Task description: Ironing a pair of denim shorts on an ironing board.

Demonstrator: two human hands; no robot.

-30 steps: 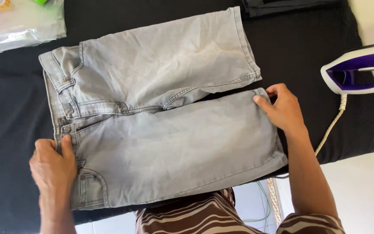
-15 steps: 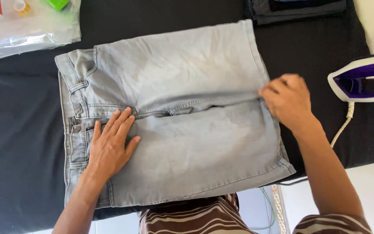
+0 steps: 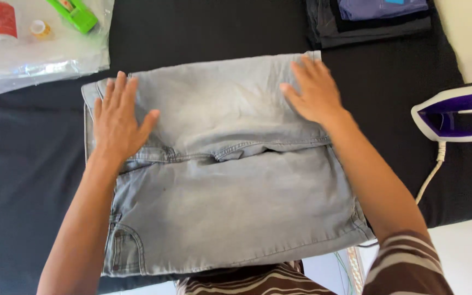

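A pair of light grey denim shorts (image 3: 230, 191) lies spread flat on a black padded board (image 3: 34, 180), waistband to the left, leg hems to the right. My left hand (image 3: 118, 117) rests palm down with fingers spread on the far leg near the waistband. My right hand (image 3: 312, 93) lies flat, fingers spread, on the far leg close to its hem. Neither hand grips the cloth. The near leg lies uncovered toward me.
A white and purple iron (image 3: 457, 112) stands at the right edge with its cord (image 3: 430, 177) trailing down. Folded dark clothes (image 3: 375, 19) sit at the far right. A clear plastic bag (image 3: 39, 46) with small items lies at the far left.
Both hands moved away from me onto the far leg: the left from the middle near the fly, the right from the hem between the legs. The view shifted so the shorts sit lower.
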